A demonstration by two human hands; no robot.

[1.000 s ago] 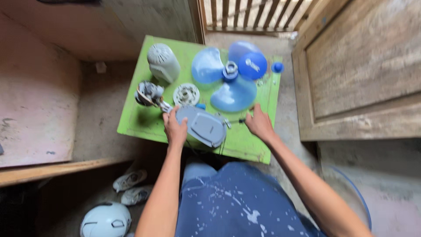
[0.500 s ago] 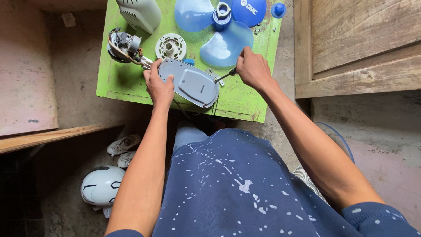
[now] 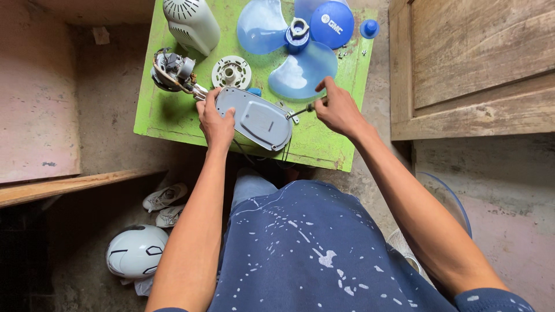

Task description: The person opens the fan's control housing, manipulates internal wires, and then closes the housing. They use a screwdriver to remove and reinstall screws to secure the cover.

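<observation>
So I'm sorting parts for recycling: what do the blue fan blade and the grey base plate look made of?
Translucent blue three-lobed fan blade: seemingly thin plastic, glossy; the green table shows through. Grey rounded base plate: likely moulded plastic, matte, with an even sheen.

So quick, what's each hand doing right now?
Left hand: closed on the edge of the grey fan base.
Right hand: closed, holding a screwdriver.

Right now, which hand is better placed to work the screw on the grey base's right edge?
Right. The right hand already holds the screwdriver, tip at the grey base edge. The left hand is busy gripping the base's left side, steadying it.
</observation>
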